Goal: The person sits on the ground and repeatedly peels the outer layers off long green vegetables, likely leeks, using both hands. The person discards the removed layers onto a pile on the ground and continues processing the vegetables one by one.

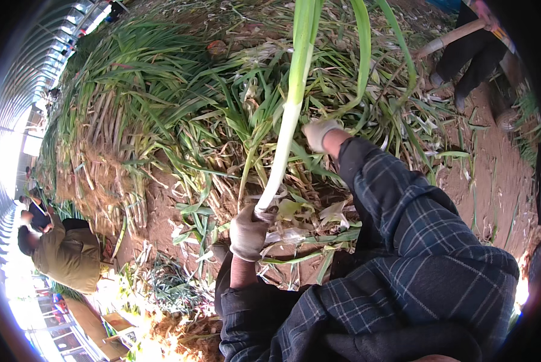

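Observation:
My left hand [248, 233], in a pale work glove, is shut around the root end of a large leek [293, 106]. Its white shaft slants up and away from the hand, and its green leaves run out of the top of the picture. My right hand [320, 134], also gloved, is to the right of the shaft. It appears shut on a long green leek leaf [363, 59] that bends down to it; its fingertips are partly hidden. Beneath both hands lie loose leeks and stripped leaves [336, 212].
A large heap of leeks [112, 104] lies at left, roots towards me. A person in an olive jacket [69, 253] bends at the far left. At the upper right, another person's dark-trousered legs [471, 59] stand beside a wooden handle [451, 38]. Bare soil [496, 181] shows at right.

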Tool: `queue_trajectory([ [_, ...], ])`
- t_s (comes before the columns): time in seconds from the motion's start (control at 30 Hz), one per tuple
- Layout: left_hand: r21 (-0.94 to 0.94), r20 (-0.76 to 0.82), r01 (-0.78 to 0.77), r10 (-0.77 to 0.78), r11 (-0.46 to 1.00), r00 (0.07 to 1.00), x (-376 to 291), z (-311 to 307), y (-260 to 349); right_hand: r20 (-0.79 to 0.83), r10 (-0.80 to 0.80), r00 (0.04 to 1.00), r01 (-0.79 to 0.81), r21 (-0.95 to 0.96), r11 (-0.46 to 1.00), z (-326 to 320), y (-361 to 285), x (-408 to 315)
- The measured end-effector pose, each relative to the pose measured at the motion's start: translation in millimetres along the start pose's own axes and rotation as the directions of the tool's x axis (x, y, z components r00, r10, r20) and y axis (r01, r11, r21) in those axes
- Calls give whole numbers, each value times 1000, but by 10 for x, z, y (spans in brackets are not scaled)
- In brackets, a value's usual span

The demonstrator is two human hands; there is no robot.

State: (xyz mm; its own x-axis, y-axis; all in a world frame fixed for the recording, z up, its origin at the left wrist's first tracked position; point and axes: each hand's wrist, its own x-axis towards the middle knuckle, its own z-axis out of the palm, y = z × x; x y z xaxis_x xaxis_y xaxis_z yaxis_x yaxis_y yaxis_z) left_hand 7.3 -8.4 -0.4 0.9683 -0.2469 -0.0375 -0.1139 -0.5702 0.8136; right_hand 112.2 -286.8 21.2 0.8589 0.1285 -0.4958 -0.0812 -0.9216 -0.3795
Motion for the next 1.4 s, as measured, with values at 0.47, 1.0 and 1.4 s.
queue_trajectory([
  [0.47, 354, -139, 24, 27, 935, 990, -2, 24, 14, -483, -218, 848, 396, 851, -345, -90, -67, 41],
  [1.0, 167, -345, 242, -173, 956, 922, 48, -11, -57, 723, -295, 625, 538, -125, 834, 340, -589, -340],
  [1.4, 134, -483, 306, -207, 942, 851, 44, 91, 152, -488, -308, 817, 337, 837, -432, -32, -65, 26],
])
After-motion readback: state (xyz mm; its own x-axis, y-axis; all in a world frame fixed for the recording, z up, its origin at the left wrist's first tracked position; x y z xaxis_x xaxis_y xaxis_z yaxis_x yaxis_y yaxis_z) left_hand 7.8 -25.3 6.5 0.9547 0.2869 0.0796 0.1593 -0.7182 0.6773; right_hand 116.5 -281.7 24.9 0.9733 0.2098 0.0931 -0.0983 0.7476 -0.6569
